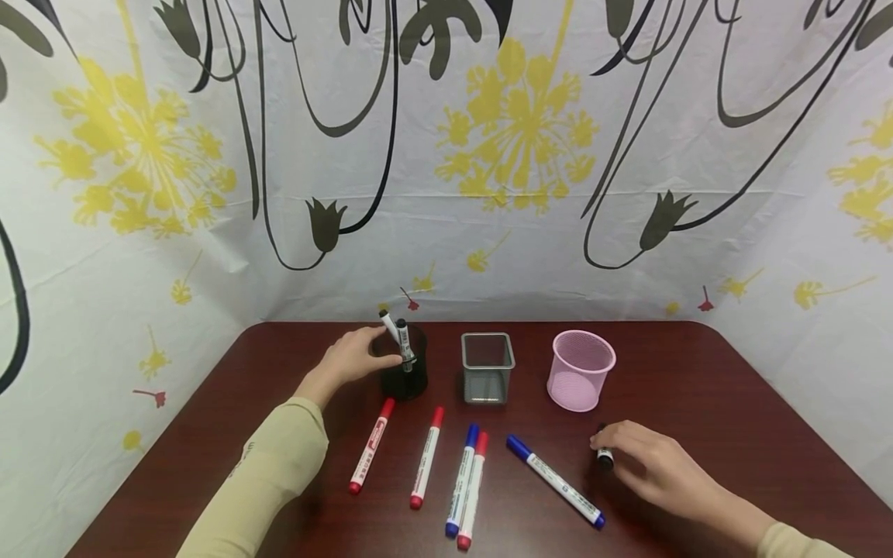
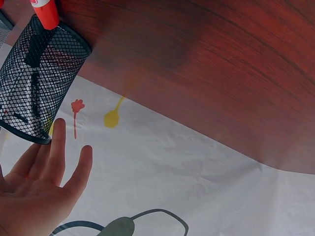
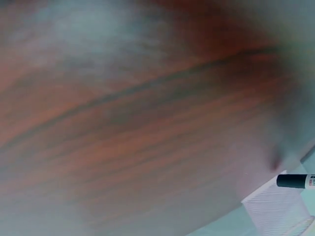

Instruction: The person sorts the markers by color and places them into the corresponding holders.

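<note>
In the head view my left hand (image 1: 351,358) is at the rim of a black mesh pen cup (image 1: 406,384), in which two white markers (image 1: 405,341) with black ends stand leaning. The left wrist view shows that hand (image 2: 45,189) with fingers extended and its fingertips right by the rim of the cup (image 2: 42,81). Over on the right, my right hand (image 1: 656,469) pinches a black-ended whiteboard marker (image 1: 605,459) low over the table. Its dark end (image 3: 291,181) appears at the lower right of the right wrist view, overlapping the pink pen cup (image 3: 275,209).
A grey square mesh cup (image 1: 487,385) and a pink round cup (image 1: 576,387) stand right of the black one. In front lie three red markers (image 1: 372,448) and two blue markers (image 1: 558,482) on the dark wooden table (image 1: 314,496). A patterned cloth (image 1: 418,170) hangs behind.
</note>
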`<action>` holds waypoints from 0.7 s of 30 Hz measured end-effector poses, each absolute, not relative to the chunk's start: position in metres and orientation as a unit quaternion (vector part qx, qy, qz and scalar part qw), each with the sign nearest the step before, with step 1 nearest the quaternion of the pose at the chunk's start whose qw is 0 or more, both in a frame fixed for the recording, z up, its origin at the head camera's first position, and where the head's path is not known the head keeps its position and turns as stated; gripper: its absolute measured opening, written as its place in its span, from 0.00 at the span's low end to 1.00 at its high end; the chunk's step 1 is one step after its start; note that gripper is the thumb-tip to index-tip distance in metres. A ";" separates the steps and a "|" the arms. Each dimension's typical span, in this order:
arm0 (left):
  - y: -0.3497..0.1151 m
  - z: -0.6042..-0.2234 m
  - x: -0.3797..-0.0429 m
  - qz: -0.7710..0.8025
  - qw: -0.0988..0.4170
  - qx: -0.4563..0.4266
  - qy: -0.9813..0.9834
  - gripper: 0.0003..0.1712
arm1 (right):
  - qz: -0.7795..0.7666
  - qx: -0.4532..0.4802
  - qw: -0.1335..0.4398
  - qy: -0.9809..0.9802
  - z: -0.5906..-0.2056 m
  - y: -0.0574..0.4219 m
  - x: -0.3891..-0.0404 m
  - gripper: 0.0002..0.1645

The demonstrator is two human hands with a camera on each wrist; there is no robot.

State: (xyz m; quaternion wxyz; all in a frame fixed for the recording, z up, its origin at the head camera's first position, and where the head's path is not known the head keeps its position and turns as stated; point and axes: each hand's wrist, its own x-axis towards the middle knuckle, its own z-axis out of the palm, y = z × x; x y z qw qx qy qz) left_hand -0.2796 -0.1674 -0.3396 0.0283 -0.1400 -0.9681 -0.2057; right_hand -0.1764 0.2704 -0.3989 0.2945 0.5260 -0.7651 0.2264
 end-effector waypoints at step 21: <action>-0.167 -0.338 -0.280 -0.207 0.026 -0.136 -0.968 0.43 | 0.382 0.354 0.227 -0.823 -0.358 0.228 -0.172 0.25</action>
